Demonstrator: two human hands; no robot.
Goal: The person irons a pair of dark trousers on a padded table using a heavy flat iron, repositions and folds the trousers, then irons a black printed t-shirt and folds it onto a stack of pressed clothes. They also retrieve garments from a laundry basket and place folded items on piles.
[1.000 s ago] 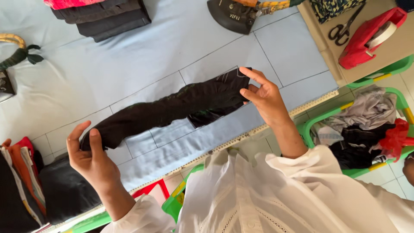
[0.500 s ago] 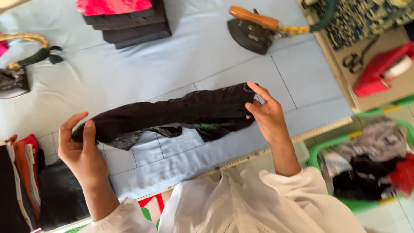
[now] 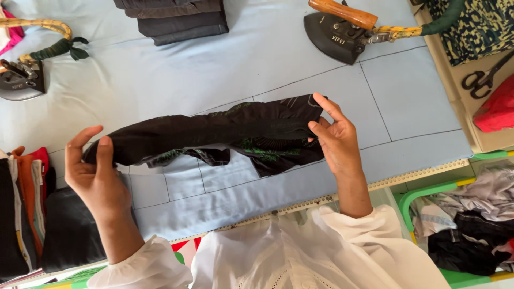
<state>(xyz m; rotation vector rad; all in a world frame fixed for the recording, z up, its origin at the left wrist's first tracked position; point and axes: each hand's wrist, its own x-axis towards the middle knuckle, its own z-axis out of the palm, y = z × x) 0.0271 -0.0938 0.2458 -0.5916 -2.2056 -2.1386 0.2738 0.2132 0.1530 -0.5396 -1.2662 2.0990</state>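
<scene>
Blue-covered table bears two irons, folded clothes

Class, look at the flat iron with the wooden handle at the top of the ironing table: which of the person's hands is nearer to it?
The right hand is nearer: the flat iron lies just beyond it, while the left hand is far across the table, holding the other end of the black garment.

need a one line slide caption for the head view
Both hands, left hand and right hand, hold a black garment stretched over a pale blue ironing table, an iron beyond.
</scene>
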